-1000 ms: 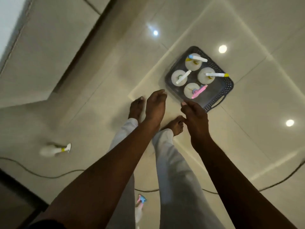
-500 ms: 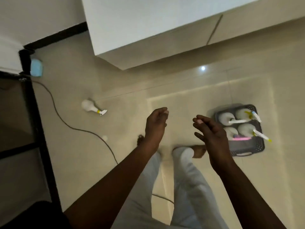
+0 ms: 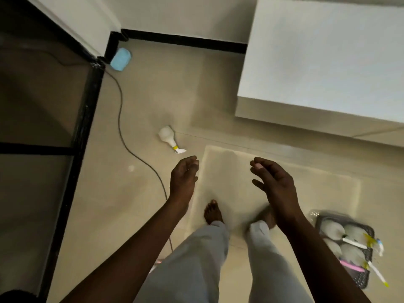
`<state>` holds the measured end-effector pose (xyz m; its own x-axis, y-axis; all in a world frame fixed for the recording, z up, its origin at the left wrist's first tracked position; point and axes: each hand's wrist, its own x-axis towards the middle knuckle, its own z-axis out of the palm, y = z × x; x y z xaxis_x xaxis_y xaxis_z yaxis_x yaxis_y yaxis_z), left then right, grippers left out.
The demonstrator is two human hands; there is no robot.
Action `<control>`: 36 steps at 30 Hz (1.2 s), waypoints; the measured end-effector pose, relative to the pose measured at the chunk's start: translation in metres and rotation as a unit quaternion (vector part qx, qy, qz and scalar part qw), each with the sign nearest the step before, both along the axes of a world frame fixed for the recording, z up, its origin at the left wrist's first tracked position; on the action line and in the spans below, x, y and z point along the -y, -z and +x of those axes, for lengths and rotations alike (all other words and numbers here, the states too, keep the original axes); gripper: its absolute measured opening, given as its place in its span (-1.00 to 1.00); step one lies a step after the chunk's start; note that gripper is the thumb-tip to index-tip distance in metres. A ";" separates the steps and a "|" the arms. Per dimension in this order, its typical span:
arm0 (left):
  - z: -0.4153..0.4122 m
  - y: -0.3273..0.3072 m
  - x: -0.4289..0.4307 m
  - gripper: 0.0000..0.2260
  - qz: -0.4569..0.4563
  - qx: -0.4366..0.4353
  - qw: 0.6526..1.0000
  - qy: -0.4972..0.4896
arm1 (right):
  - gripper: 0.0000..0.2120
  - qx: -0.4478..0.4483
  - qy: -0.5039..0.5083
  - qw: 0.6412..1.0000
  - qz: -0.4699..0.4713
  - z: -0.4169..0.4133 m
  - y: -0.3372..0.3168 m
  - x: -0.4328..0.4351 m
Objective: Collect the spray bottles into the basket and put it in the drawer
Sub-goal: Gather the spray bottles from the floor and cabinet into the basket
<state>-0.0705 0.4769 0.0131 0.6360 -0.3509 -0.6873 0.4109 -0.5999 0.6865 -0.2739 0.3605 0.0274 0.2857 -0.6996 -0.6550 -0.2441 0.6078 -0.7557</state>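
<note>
Presently, contents of the floor, largest first.

White cabinet (image 3: 323, 55): stands along the far right of the floor; whether it has the drawer cannot be told from this view.

Black-framed unit (image 3: 83, 132): fills the left side; a cable (image 3: 122, 136) trails from its far corner across the tiles.

Basket (image 3: 361, 278): dark, perforated, on the floor at the near right edge, well apart from both hands. It already holds four spray bottles (image 3: 352, 250) standing upright, somewhat blurred.

Left hand (image 3: 183, 179): empty, fingers loosely curled and half open, held above the floor, near the loose bottle.

Right hand (image 3: 274, 184): empty, fingers spread and slightly bent, held level with the left.

Loose spray bottle (image 3: 169, 138): white with a yellow collar, lying on its side near the middle of the floor, nozzle towards the person, just beyond the left hand's fingertips.

Blue object (image 3: 121, 59): small, at the far corner by the black frame; not identifiable.

Step in hand, by judgement: fetching the loose bottle; collection is not complete. The next move calls for stooping, closing the left hand round the bottle's body, then carrying it back right to the basket.
</note>
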 end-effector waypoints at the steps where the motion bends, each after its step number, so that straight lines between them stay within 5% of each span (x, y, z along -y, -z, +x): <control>1: 0.013 -0.001 -0.001 -0.76 -0.005 0.005 1.000 -0.011 | -0.82 0.000 -0.012 1.000 0.000 0.016 -0.001 0.003; 18: 0.187 0.074 0.024 -0.73 0.063 0.029 0.987 -0.144 | -0.80 -0.020 -0.222 0.973 0.062 0.256 0.096 0.075; 36: 0.300 0.385 0.025 -0.39 0.181 0.060 0.982 -0.014 | -0.66 -0.112 -0.306 0.940 0.103 0.345 0.379 0.033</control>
